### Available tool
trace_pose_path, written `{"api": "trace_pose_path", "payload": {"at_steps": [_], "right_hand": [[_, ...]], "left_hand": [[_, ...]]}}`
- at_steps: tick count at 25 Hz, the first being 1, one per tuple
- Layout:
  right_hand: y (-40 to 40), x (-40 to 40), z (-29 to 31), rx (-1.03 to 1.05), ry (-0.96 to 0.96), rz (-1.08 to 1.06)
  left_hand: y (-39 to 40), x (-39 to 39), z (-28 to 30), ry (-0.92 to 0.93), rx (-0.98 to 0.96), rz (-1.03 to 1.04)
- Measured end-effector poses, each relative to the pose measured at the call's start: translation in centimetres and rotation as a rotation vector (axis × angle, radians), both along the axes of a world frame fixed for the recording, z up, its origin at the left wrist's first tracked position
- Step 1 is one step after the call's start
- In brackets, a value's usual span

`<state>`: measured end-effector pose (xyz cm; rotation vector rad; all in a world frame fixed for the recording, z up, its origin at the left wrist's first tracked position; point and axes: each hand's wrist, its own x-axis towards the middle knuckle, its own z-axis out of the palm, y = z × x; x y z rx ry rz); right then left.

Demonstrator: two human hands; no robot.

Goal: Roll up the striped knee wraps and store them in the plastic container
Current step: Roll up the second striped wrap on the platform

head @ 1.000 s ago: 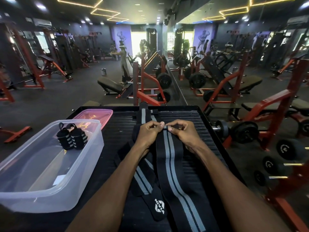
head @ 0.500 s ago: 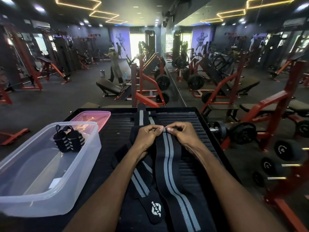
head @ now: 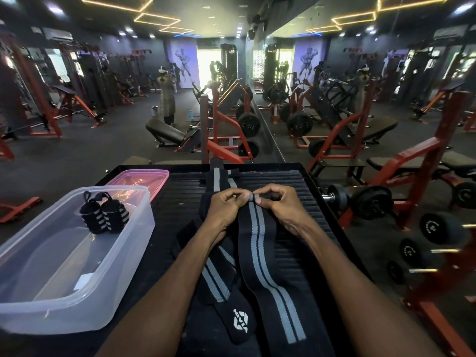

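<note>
- Two hands are set at the far end of one striped knee wrap (head: pixel 260 243): the left hand (head: pixel 226 206) and the right hand (head: pixel 279 204) are both curled tight, and the first small turn of fabric is pinched between their thumbs and fingertips
- Most of that wrap is laid flat along the ribbed black platform (head: pixel 296 181), running back toward the person, so nearly all of it is judged still to be rolled
- One risk is seen in the core: if the first turn is started loose or crooked, the roll is likely to cone out to one side and end too bulky or slack
- A second wrap (head: pixel 219 274) is lying just beside the first, under the left forearm, and touching or overlapping it; its edge could be caught and dragged into the roll
- Some slack near the near edge could be pinned by the forearms, so the fabric may be held back and the roll stretched unevenly
- Off to the left, the plastic container (head: pixel 123 248) is standing open with two rolled wraps (head: pixel 104 215) already inside at its far end, and its pink lid (head: pixel 139 177) is lying behind it
- If grip is eased before storage, the elastic roll may spring open
</note>
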<state>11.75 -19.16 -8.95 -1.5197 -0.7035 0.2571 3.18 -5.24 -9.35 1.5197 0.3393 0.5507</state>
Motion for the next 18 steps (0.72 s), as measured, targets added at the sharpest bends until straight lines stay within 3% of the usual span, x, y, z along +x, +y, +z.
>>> {"api": "trace_pose_path", "payload": {"at_steps": [3,9,13,18], "right_hand": [[0.0,0.1,0.0,-0.02,0.137,0.029],[-0.2,0.4,-0.1,-0.046,-0.055,-0.069],[-0.9,-0.1,0.3,-0.093,0.01,0.027],[-1.2,-0.3,0.8,-0.171,-0.013,-0.059]], "left_hand": [[0.0,-0.1,0.1,-0.007,0.069,-0.004],[0.2,0.1,-0.3,0.113,-0.077,-0.098],[0.0,0.0,-0.1,0.022,0.077,-0.002],[0.0,-0.1,-0.2,0.0,0.11,-0.059]]}}
